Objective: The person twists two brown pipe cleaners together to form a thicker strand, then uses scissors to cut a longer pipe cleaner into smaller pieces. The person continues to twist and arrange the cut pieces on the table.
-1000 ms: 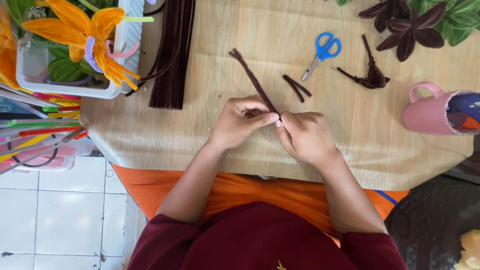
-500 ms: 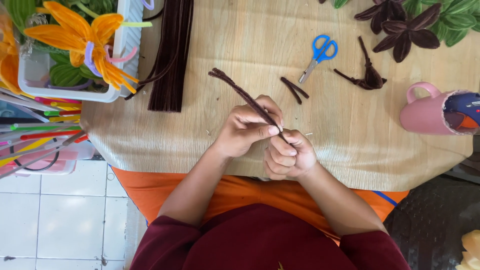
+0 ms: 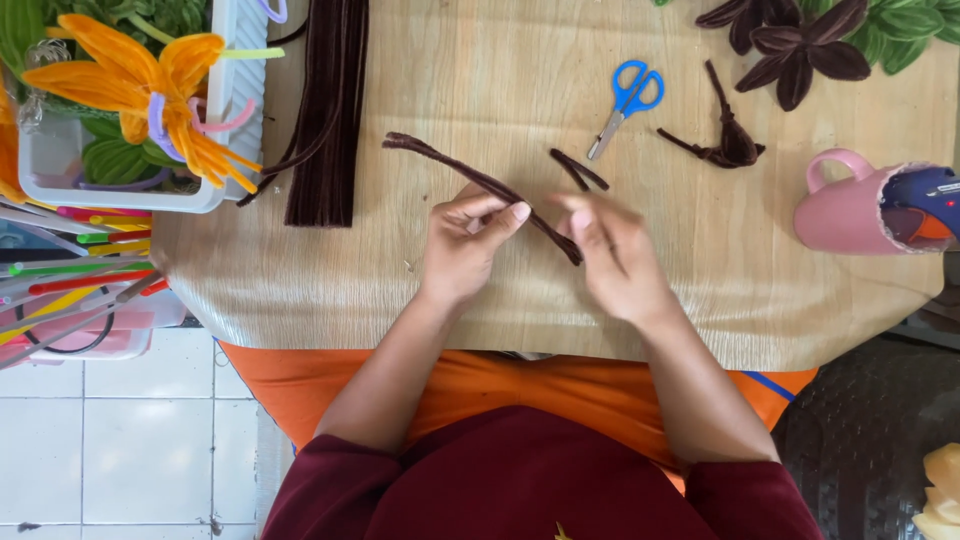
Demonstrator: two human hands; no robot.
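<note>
A: Item one, the thing in hand?

B: Dark brown pipe cleaner stem (image 3: 470, 180), doubled or twisted, lying slantwise above the wood-grain table (image 3: 480, 70). Its far end points up and to the left; its near end sits low between the two hands.

A: Left hand?

B: Left hand (image 3: 465, 245), fingers closed on the stem about midway, thumb and forefinger pinching it from above. Firm hold.

A: Right hand?

B: Right hand (image 3: 615, 255), blurred. Fingers curled, tips close to the stem's lower end. Whether it grips the stem or only touches it, I cannot tell.

A: Loose pieces near the hands?

B: Two short brown offcuts (image 3: 578, 170), crossed, just beyond the right hand. One small pair of scissors (image 3: 625, 100) with blue handles, blades shut, further up the table. One twisted brown stem piece (image 3: 725, 140), knotted, right of the scissors.

A: Stock?

B: One bundle of long brown pipe cleaners (image 3: 330, 110), laid straight, left of the hands, well apart from them.

A: Left edge?

B: One white basket (image 3: 215, 120) holding an orange flower (image 3: 150, 85) made of fuzzy wire, with green leaves. Below it, a spread of coloured stems (image 3: 70, 270) in red, green and yellow.

A: Right edge?

B: One pink mug (image 3: 850, 210) lying on its side, a blue glue gun (image 3: 925, 195) inside. Upper right corner, one dark brown flower (image 3: 790, 45) beside green leaves.
</note>
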